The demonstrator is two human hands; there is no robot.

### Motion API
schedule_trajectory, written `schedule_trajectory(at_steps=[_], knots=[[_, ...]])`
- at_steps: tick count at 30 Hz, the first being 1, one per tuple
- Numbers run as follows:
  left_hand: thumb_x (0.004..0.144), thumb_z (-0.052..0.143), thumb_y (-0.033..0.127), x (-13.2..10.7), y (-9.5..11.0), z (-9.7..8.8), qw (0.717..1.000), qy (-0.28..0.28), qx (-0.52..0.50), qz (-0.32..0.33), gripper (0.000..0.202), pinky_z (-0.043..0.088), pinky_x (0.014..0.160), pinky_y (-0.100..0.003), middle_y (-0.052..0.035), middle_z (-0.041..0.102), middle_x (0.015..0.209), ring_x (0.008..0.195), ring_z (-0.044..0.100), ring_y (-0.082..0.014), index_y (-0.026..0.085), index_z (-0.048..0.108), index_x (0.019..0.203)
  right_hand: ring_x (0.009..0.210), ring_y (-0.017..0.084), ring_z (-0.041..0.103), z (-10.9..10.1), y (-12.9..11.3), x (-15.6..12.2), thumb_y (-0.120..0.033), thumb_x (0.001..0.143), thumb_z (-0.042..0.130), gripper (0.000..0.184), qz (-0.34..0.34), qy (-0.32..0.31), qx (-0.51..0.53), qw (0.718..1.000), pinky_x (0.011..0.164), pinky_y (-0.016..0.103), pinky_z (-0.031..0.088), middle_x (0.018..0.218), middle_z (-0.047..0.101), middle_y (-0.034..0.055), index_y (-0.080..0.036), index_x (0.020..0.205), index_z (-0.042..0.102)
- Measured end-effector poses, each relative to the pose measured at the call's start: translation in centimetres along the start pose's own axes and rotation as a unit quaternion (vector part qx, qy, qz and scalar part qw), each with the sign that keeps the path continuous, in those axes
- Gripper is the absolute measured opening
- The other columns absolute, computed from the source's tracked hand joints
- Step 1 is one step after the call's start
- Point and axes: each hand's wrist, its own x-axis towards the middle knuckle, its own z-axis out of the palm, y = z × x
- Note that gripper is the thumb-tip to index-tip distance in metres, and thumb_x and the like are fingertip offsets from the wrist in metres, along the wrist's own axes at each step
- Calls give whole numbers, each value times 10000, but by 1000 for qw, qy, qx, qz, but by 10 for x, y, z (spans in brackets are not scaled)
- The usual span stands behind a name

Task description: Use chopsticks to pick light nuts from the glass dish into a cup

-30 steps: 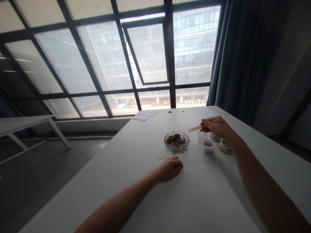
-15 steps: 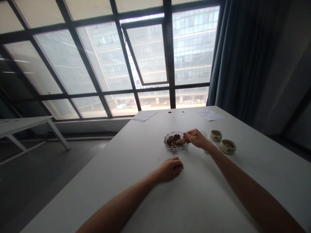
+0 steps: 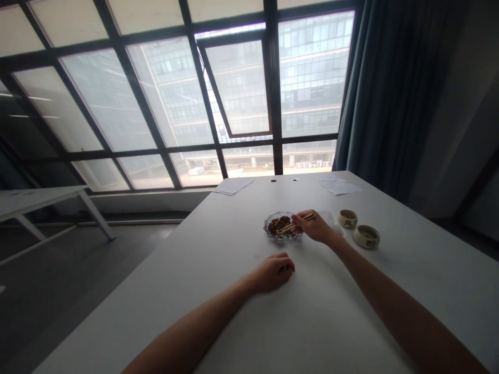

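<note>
My right hand (image 3: 312,227) grips a pair of wooden chopsticks (image 3: 287,228) at the right side of a clear glass bowl (image 3: 284,240) with a scalloped rim. The chopsticks' tips reach down among the small brown dried pieces (image 3: 277,224) in it; whether they pinch a piece is too small to tell. On the table nearer to me, my left hand (image 3: 274,271) rests with its fingers curled in and nothing visible in them. Partly hidden behind my right hand is a clear plastic container (image 3: 326,216).
Two cream ceramic cups with dark characters, a farther cup (image 3: 348,219) and a nearer cup (image 3: 366,237), stand to the right. Papers (image 3: 234,186) and more sheets (image 3: 340,185) lie toward the far edge of the white table (image 3: 218,234). Windows and a dark curtain (image 3: 374,104) stand beyond.
My right hand and the chopsticks have shifted very slightly left over the bowl. My left hand stays in place on the table. The whole view has moved a little.
</note>
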Motion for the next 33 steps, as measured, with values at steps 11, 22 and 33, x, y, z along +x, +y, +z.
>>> schedule_trajectory(at_steps=[11,22,33], knots=[[905,589,150,-1,3,-2,1000,0,-5,0,178,489,793,-221,-45,652,981,830,600,-148,193,722,1015,589,277,744,5,0,0,-650,750,778,511,-11,36,-36,999,535,328,615,604,726,96,-152,669,696],[907,587,152,-4,-3,-1,1000,-5,4,1,172,489,785,-223,-53,661,982,833,605,-152,185,719,1012,565,232,744,-112,-63,-11,-388,894,753,298,-41,303,-142,941,547,313,641,686,754,124,-137,734,733],[911,591,158,0,-1,5,1000,-3,7,-5,163,478,781,-221,-46,654,982,825,598,-145,184,715,1013,548,216,688,-173,-57,-20,-284,908,696,240,71,379,-208,899,568,337,566,634,693,151,-156,705,679]])
